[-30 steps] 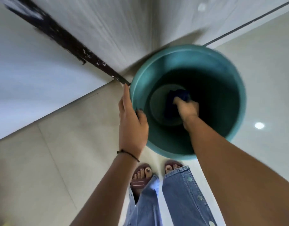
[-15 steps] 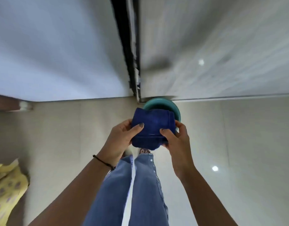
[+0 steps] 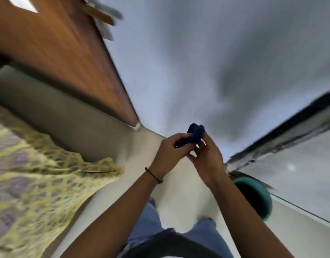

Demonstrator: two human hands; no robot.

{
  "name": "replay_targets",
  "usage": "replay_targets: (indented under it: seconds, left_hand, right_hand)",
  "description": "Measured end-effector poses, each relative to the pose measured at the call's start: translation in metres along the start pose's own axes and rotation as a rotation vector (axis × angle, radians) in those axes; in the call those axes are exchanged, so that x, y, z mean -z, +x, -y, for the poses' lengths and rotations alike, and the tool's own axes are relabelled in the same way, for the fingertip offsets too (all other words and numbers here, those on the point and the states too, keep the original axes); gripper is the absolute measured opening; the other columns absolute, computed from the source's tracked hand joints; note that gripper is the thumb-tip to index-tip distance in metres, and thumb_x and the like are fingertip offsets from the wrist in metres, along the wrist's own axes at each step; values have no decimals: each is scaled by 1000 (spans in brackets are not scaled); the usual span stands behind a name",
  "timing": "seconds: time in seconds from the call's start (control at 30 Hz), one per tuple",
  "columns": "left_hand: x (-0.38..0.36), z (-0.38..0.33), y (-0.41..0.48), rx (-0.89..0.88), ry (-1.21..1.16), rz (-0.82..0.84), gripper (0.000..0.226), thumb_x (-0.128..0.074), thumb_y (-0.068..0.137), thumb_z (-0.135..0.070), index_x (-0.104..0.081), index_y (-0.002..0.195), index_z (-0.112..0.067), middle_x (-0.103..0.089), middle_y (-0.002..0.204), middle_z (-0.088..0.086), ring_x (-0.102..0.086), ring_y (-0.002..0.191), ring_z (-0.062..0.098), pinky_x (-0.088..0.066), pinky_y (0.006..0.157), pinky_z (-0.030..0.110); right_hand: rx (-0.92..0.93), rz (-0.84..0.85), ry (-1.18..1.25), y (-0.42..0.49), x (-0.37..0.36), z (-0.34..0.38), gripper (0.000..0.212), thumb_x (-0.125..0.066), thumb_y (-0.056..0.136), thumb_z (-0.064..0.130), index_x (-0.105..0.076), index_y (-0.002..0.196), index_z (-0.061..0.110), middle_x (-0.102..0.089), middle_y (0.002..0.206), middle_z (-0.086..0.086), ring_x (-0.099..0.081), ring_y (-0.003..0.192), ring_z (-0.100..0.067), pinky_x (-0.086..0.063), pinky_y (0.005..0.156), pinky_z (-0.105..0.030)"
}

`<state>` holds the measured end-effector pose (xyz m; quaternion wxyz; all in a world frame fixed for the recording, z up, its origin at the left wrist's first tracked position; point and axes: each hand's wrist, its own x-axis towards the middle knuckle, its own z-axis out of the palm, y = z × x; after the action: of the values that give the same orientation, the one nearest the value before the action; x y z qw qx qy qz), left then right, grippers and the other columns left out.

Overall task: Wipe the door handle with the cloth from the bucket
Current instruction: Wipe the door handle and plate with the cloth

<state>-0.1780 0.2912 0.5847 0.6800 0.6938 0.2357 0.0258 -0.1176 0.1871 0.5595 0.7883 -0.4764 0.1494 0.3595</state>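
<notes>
I hold a dark blue cloth (image 3: 194, 134), bunched up, in front of me at mid-frame. My left hand (image 3: 168, 152) grips its lower left part and my right hand (image 3: 207, 159) holds it from the right and below. The teal bucket (image 3: 257, 198) stands on the floor at the lower right, partly hidden behind my right forearm. A brown wooden door (image 3: 63, 53) fills the upper left. A blurred handle (image 3: 102, 13) sticks out from the door's edge near the top of the frame.
A pale grey wall (image 3: 197, 62) takes up the upper middle. A yellow patterned fabric (image 3: 39, 174) lies on the floor at the left. A dark frame strip (image 3: 283, 135) runs along the right. My jeans-clad legs (image 3: 151, 226) show at the bottom.
The cloth has come out of the bucket and is now bunched between both hands. My view has swung left: the bucket has slid to the lower right and the wooden door has come into sight.
</notes>
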Motion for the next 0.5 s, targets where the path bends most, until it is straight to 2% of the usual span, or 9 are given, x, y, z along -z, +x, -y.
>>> replay_targets:
  seconds: [0.07,0.13,0.2,0.27,0.33,0.4,0.5]
  left_hand:
    - [58,-4,11,3,-14,46,24,-64,87,-9,-69,98,-30,-70,92,4,-63,85,15,-52,79,25]
    - [111,-9,22,11,-21,109,21,-61,90,-13,-70,105,-24,-70,99,-5,-64,93,2,-49,83,14]
    - [163,-20,31,6,-13,136,23,-59,91,-17,-69,111,-19,-69,104,-13,-61,99,-7,-46,87,10]
    - [208,-34,40,-17,4,160,24,-57,93,-19,-68,114,-20,-70,106,-9,-61,104,-2,-48,92,15]
    - [252,-50,53,-36,-58,178,23,-53,95,-15,-66,114,-18,-70,108,-2,-64,107,10,-51,92,22]
    - [291,-67,72,-71,-156,138,23,-49,96,-9,-66,111,-13,-72,105,-1,-68,99,14,-55,83,26]
    - [345,-94,104,-171,-173,-105,28,-44,96,-2,-60,119,1,-68,109,8,-67,86,2,-54,77,19]
  right_hand:
    - [-14,34,91,16,-56,-19,38,-44,96,36,-61,124,14,-65,112,-7,-61,98,-25,-45,85,-40]
    - [-30,73,191,29,-107,-35,37,-41,96,38,-65,112,16,-70,101,-7,-64,88,-23,-46,81,-37]
    - [-48,89,194,39,-157,-48,37,-40,95,40,-67,106,16,-72,95,-6,-65,87,-23,-48,78,-36]
    - [-35,113,155,48,-201,-54,38,-45,91,45,-67,104,16,-69,96,-7,-63,87,-24,-46,76,-36]
    - [-2,129,169,61,-242,-54,41,-52,82,47,-66,101,15,-67,96,-8,-61,85,-23,-44,77,-36]
    - [62,123,203,77,-275,-43,45,-55,78,46,-66,102,9,-67,96,-13,-62,80,-24,-46,72,-34]
    - [296,25,97,102,-312,-15,46,-51,92,40,-57,120,4,-61,104,-22,-57,68,-30,-44,51,-32]
